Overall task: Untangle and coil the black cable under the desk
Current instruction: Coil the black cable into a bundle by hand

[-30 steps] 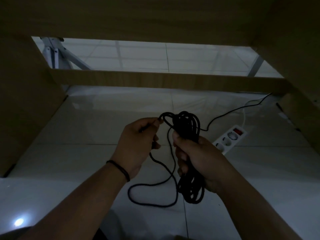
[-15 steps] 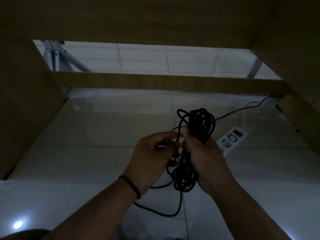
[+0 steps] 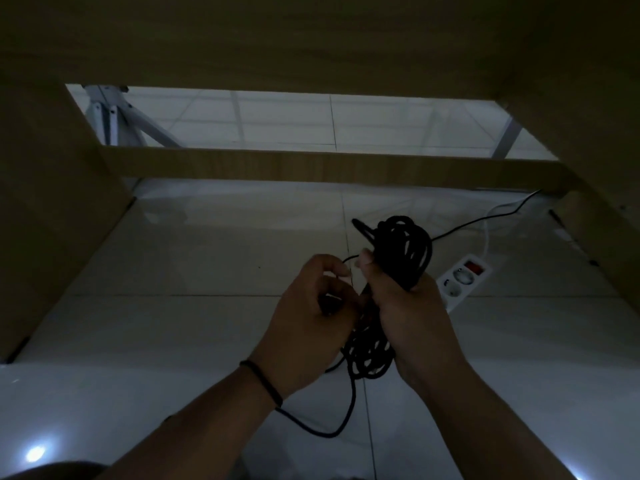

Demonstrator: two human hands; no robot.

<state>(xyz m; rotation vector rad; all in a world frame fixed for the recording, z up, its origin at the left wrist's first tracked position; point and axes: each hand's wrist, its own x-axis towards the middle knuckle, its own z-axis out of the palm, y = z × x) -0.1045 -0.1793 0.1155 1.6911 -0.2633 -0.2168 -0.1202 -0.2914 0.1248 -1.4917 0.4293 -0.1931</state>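
Note:
The black cable (image 3: pixel 403 249) is gathered into a loose bundle of several loops, held upright in front of me above the tiled floor. My right hand (image 3: pixel 407 306) is closed around the middle of the bundle, thumb pressing near the top. My left hand (image 3: pixel 311 317) sits just left of it, touching it, fingers curled on a strand of the same cable. A loose tail hangs from the bundle's lower end and curves over the floor below my left wrist. Another thin strand runs from the bundle's top toward the far right corner.
A white power strip (image 3: pixel 462 278) with a red switch lies on the floor just right of my hands. Wooden desk panels stand at the left (image 3: pixel 52 202) and right, and a low crossbar (image 3: pixel 311 168) spans the back. A white metal frame (image 3: pixel 107 116) stands beyond.
My left hand came right to meet the right hand. The bundle rose and shifted right, and the loose loop on the floor shrank.

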